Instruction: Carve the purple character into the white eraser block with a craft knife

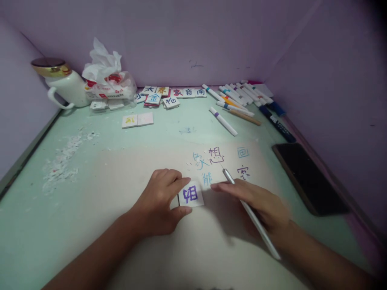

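Note:
My left hand (161,201) pinches a small white square tile (199,201) by its top and bottom edges, thumb below and forefinger above. The tile lies on the pale sheet and bears a purple character; its left side is partly behind the fingers. In my right hand (260,203) is a slim silver craft knife (256,225), its thin tip pointing up and away, apart from the tile. Beyond the tip, purple and blue characters (215,155) are written on the sheet (130,173).
White shavings (65,157) lie at the left. Two tiles (137,120) sit behind my left hand, and several lettered tiles (189,93) line the back wall. Markers (223,121), a phone (308,177), a tissue pack (110,86) and a lidded mug (66,86) stand around the edges.

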Available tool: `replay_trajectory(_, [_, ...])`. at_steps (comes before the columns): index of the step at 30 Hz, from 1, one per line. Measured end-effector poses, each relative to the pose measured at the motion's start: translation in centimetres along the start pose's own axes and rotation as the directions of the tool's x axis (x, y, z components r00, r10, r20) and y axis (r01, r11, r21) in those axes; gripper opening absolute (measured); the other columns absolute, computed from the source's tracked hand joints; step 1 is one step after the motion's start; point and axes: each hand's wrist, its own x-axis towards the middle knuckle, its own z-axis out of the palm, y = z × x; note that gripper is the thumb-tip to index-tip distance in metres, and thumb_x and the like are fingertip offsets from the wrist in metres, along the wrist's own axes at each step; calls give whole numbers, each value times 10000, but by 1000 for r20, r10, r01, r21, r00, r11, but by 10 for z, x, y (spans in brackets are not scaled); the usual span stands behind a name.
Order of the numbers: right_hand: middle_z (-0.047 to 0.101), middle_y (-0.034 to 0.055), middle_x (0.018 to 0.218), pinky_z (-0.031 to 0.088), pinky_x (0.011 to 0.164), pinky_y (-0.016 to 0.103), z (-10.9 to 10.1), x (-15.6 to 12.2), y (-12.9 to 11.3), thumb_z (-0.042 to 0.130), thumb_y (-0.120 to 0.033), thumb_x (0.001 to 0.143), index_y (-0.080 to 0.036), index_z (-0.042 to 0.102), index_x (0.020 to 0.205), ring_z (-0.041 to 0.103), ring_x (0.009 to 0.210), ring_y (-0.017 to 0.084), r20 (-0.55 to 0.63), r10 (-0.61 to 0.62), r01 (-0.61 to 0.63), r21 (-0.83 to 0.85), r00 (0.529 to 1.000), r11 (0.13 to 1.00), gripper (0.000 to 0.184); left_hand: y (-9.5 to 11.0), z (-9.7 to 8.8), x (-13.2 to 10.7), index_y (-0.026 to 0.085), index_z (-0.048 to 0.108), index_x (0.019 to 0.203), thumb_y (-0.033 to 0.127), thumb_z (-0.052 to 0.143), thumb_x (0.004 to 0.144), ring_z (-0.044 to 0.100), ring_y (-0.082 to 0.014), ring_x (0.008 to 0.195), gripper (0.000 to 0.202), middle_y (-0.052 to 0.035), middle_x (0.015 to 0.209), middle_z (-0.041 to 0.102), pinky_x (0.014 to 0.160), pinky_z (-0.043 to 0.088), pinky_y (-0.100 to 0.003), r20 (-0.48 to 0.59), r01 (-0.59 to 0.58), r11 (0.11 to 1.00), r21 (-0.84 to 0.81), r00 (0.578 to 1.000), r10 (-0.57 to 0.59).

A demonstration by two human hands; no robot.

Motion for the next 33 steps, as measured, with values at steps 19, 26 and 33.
replay_trajectory(19, [655, 14, 748, 430, 529, 227, -26, 24, -16, 437, -130, 869, -210, 533, 860, 590, 612, 132, 208, 235, -247, 35, 949, 968, 125, 1, -1, -1, 148, 531, 1192, 333, 602, 787, 523, -289, 953, 452, -139, 1048, 563, 814, 440, -480, -2, -16, 996, 92, 1000, 16])
replay_trajectory(26, [682, 13, 745, 413, 541, 255, -17, 17, -19, 409, -170, 893, -221, 513, 1019, 623, 621, 172, 221, 307, -256, -231, 926, 939, 171, 10, 4, 1, 123, 521, 1154, 394, 574, 815, 497, -291, 923, 437, -151, 1032, 541, 800, 405, -497, -1, 18, 987, 163, 1000, -18])
replay_trajectory(33, [695, 20, 749, 384, 548, 278, -9, 16, -21, 441, -162, 862, -214, 615, 917, 638, 636, 185, 147, 261, -173, -440, 954, 881, 190, 9, 5, 0, 104, 538, 1141, 352, 584, 809, 492, -285, 906, 417, -150, 1011, 542, 793, 400, -491, -11, 11, 991, 130, 1000, -10])
